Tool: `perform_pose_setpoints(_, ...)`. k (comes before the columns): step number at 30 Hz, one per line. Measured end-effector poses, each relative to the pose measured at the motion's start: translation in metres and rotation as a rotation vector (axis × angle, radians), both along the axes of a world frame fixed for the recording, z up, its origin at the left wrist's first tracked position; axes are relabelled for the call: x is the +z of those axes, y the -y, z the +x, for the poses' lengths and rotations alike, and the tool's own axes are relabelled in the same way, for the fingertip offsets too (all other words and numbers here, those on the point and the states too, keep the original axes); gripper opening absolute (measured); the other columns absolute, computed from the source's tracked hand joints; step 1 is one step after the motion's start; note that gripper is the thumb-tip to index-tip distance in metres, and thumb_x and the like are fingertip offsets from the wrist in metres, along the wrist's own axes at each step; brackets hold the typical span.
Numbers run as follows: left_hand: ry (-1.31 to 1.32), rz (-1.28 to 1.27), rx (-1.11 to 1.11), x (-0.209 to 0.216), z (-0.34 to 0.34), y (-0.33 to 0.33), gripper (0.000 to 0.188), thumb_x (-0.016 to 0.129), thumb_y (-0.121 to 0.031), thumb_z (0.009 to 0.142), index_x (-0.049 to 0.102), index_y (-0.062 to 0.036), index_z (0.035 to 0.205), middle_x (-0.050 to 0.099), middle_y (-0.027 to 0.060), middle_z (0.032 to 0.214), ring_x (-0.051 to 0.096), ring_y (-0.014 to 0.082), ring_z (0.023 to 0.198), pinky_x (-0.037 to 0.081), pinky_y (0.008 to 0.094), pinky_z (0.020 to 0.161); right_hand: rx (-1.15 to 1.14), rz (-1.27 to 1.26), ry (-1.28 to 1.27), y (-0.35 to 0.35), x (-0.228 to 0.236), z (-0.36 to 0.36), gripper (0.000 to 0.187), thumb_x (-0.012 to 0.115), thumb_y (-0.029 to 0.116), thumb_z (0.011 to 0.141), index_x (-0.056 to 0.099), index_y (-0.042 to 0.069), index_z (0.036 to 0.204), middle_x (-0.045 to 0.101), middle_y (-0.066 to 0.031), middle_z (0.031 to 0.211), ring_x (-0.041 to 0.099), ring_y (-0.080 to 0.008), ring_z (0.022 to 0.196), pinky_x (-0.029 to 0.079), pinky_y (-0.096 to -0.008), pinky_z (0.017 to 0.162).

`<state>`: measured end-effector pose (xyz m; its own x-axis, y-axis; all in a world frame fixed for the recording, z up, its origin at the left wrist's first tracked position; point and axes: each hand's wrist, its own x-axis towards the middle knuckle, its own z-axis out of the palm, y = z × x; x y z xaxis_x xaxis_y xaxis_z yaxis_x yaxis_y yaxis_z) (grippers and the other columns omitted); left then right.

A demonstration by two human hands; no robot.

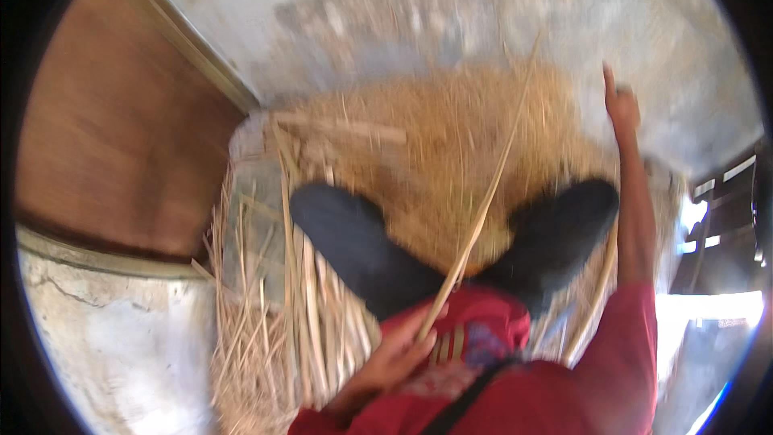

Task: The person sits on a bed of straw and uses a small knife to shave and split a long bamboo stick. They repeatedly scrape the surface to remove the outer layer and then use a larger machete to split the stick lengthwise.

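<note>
My left hand point(400, 357), low in the middle near my lap, is closed round the thick end of a long pale split strip point(481, 217) that looks like bamboo. The strip rises away from me between my legs, thinning toward the far wall. My right hand point(623, 106) is far out at the upper right with the arm stretched. One finger sticks out and the others look curled; I see nothing in it, though it is blurred.
I sit with dark-trousered legs point(555, 242) spread. A heap of straw-coloured shavings point(451, 137) lies before me. Several pale strips point(310, 322) lie at my left. Around stand a stained wall point(451, 20), a brown door-like panel point(121, 121) and a slatted opening point(725, 201).
</note>
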<state>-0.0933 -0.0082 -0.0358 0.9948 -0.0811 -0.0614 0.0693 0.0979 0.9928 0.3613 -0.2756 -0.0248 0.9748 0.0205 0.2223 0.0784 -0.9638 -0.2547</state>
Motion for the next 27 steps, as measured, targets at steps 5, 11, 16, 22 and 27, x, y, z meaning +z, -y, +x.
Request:
perform_pose_setpoints(5,-0.313,-0.342,0.152,0.019,0.041,-0.025,0.048,0.045,-0.007,0.097,0.033,-0.0013,0.142,0.039,-0.0067,0.065,0.034,0.0012,0.050,0.030,0.0191,0.047,0.571,0.291,0.105,-0.117,0.015,-0.139,0.069,0.060,0.070,0.076,0.055,0.002,0.060,0.053,-0.0149,0.051,0.054,-0.0340,0.047,0.043,-0.0447,0.048)
perform_pose_setpoints(11,-0.215,-0.379,0.123,0.029,0.056,-0.021,0.048,0.046,-0.007,0.097,0.032,0.0000,0.142,0.039,-0.0064,0.061,0.034,0.0014,0.047,0.029,0.0192,0.046,1.001,0.240,0.288,-0.138,0.000,-0.222,0.065,0.065,0.071,0.070,0.048,0.011,0.054,0.046,-0.0076,0.044,0.051,-0.0260,0.039,0.041,-0.0391,0.041)
perform_pose_setpoints(16,-0.243,-0.343,0.139,0.019,0.052,-0.019,0.047,0.046,-0.008,0.097,0.032,0.0006,0.141,0.039,-0.0068,0.060,0.034,0.0011,0.047,0.029,0.0189,0.046,0.878,0.170,0.335,-0.139,-0.012,-0.198,0.068,0.062,0.074,0.070,0.047,0.010,0.052,0.044,-0.0067,0.042,0.050,-0.0251,0.036,0.040,-0.0374,0.038)
perform_pose_setpoints(22,-0.210,-0.277,0.122,0.015,0.052,-0.017,0.046,0.046,-0.008,0.097,0.033,0.0016,0.140,0.040,-0.0071,0.064,0.034,0.0011,0.050,0.029,0.0183,0.048,0.947,-0.006,0.464,-0.139,-0.021,-0.131,0.061,0.064,0.064,0.075,0.053,0.008,0.056,0.051,-0.0072,0.046,0.054,-0.0252,0.040,0.041,-0.0382,0.039)
perform_pose_setpoints(27,-0.172,-0.077,0.019,0.029,0.030,-0.013,0.044,0.050,-0.010,0.095,0.039,-0.0033,0.137,0.045,-0.0073,0.069,0.043,0.0012,0.055,0.032,0.0175,0.050,0.172,0.003,0.127,-0.047,-0.061,0.005,0.061,0.044,0.055,0.089,0.063,0.001,0.067,0.062,-0.0150,0.062,0.060,-0.0283,0.055,0.047,-0.0437,0.053)
